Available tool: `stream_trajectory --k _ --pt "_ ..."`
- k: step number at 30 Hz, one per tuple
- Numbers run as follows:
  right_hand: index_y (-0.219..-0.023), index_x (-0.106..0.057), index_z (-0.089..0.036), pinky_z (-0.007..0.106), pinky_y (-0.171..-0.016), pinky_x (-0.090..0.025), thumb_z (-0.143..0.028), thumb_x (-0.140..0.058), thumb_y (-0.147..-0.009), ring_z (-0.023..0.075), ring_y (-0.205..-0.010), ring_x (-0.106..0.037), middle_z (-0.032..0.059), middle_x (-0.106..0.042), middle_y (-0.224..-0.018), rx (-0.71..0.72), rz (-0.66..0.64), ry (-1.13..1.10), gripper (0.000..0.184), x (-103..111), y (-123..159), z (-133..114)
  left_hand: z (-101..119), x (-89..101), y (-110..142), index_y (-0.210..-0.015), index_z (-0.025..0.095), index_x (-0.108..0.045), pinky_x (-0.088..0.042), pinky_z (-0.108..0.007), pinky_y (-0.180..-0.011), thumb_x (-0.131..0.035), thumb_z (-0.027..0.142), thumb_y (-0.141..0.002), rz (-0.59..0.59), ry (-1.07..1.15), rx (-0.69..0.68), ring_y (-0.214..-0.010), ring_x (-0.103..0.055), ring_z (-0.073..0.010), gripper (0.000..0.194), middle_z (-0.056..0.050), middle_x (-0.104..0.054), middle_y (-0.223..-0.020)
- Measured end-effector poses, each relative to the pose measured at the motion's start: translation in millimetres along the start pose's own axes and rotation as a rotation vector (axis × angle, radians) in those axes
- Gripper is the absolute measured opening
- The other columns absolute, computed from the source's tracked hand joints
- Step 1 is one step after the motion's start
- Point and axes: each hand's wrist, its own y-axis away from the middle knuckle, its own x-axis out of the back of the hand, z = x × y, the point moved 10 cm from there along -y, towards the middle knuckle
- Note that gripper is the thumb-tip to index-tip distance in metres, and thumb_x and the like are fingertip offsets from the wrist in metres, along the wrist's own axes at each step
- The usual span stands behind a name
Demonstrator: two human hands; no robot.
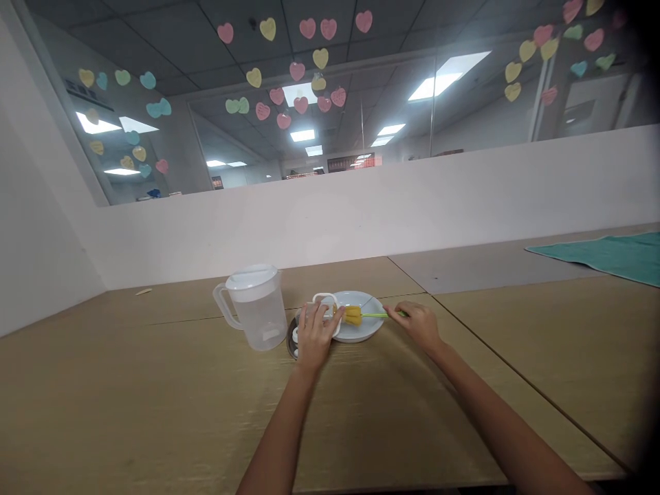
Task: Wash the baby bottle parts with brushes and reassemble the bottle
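My left hand (315,338) is closed around a clear container with a white loop-shaped part (324,297), held on its side over the left of a white bowl (355,337). Much of that container is hidden by my fingers, so its exact kind is unclear. Between the thumb and fingers of my right hand (419,324) is the thin green handle of a sponge brush (353,315). Its yellow head points left, at the container's mouth and above the bowl. Whether the head touches the container I cannot tell.
A clear lidded pitcher (260,320) stands left of my left hand, handle to the left. Partly under that hand lies a dark round dish (291,338) with small white pieces. A green cloth (613,254) lies far right. A white wall (361,213) bounds the table (196,412) behind.
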Motion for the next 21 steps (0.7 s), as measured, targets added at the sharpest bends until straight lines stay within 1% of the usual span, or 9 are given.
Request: stream_trajectory --k 3,6,8,11,13,15,17,19,21 --pt "-0.057 -0.061 -0.017 0.024 -0.053 -0.025 -0.053 -0.033 -0.087 0.0135 -0.056 -0.052 0.0058 -0.061 -0.057 -0.062 0.009 0.055 0.055 0 1 15 -13 3.4 3 -0.122 0.036 -0.048 -0.028 -0.049 -0.103 -0.045 0.003 -0.08 0.026 -0.045 0.074 -0.115 -0.047 -0.0237 0.054 -0.007 -0.056 -0.109" --pt "-0.068 -0.063 -0.016 0.025 -0.051 -0.024 -0.05 -0.028 -0.089 0.0147 -0.057 -0.052 0.007 -0.063 -0.064 -0.252 0.024 0.091 0.053 5 4 42 -35 9.8 8 -0.122 0.034 -0.049 -0.029 -0.05 -0.101 -0.048 0.006 -0.079 0.059 -0.017 0.212 -0.115 -0.046 -0.0257 0.052 -0.009 -0.053 -0.111" --pt "-0.079 -0.063 -0.016 0.025 -0.051 -0.025 -0.047 -0.027 -0.09 0.0158 -0.058 -0.053 0.0071 -0.063 -0.068 -0.372 -0.022 0.09 0.049 1 6 59 -50 16.4 12 -0.124 0.027 -0.047 -0.037 -0.045 -0.097 -0.054 0.015 -0.078 0.122 0.097 0.334 -0.111 -0.047 -0.0256 0.048 -0.012 -0.05 -0.113" --pt "-0.09 -0.06 -0.013 0.026 -0.053 -0.027 -0.038 -0.03 -0.09 0.0186 -0.065 -0.056 0.0094 -0.064 -0.074 -0.45 -0.152 0.133 0.039 -14 11 70 -59 24.5 18 -0.128 0.018 -0.039 -0.045 -0.037 -0.087 -0.059 0.032 -0.077 0.242 0.326 0.473 -0.106 -0.05 -0.0238 0.056 -0.014 -0.05 -0.114" --pt "-0.092 -0.058 -0.012 0.026 -0.054 -0.029 -0.031 -0.031 -0.089 0.02 -0.07 -0.058 0.0121 -0.064 -0.081 -0.445 -0.267 0.17 0.033 -29 15 69 -48 23.5 17 -0.128 0.017 -0.036 -0.046 -0.035 -0.087 -0.058 0.038 -0.077 0.234 0.433 0.452 -0.105 -0.052 -0.0231 0.059 -0.013 -0.052 -0.115" --pt "-0.094 -0.057 -0.012 0.027 -0.055 -0.03 -0.027 -0.032 -0.088 0.0207 -0.074 -0.059 0.0141 -0.063 -0.086 -0.413 -0.402 0.173 0.029 -47 21 62 -22 21.4 13 -0.126 0.016 -0.038 -0.046 -0.035 -0.087 -0.058 0.041 -0.076 0.177 0.48 0.332 -0.103 -0.054 -0.0231 0.059 -0.013 -0.055 -0.114" --pt "-0.092 -0.057 -0.013 0.027 -0.056 -0.031 -0.025 -0.035 -0.087 0.021 -0.074 -0.06 0.0144 -0.064 -0.087 -0.377 -0.503 0.154 0.026 -61 28 55 10 19.5 10 -0.125 0.016 -0.041 -0.047 -0.034 -0.084 -0.059 0.046 -0.073 0.114 0.492 0.168 -0.098 -0.057 -0.0236 0.063 -0.013 -0.057 -0.111" --pt "-0.091 -0.058 -0.013 0.027 -0.055 -0.031 -0.027 -0.039 -0.085 0.0217 -0.075 -0.06 0.0141 -0.065 -0.086 -0.348 -0.555 0.141 0.024 -69 32 49 42 14.6 10 -0.126 0.015 -0.04 -0.049 -0.033 -0.08 -0.06 0.048 -0.072 0.038 0.522 0.016 -0.093 -0.059 -0.0232 0.066 -0.013 -0.06 -0.108" --pt "-0.088 -0.058 -0.014 0.027 -0.054 -0.031 -0.03 -0.042 -0.082 0.022 -0.075 -0.06 0.013 -0.065 -0.084 -0.329 -0.584 0.129 0.023 -73 34 45 61 8.4 12 -0.129 0.015 -0.036 -0.05 -0.032 -0.077 -0.06 0.048 -0.071 -0.022 0.569 -0.051 -0.089 -0.06 -0.0216 0.071 -0.012 -0.061 -0.105"
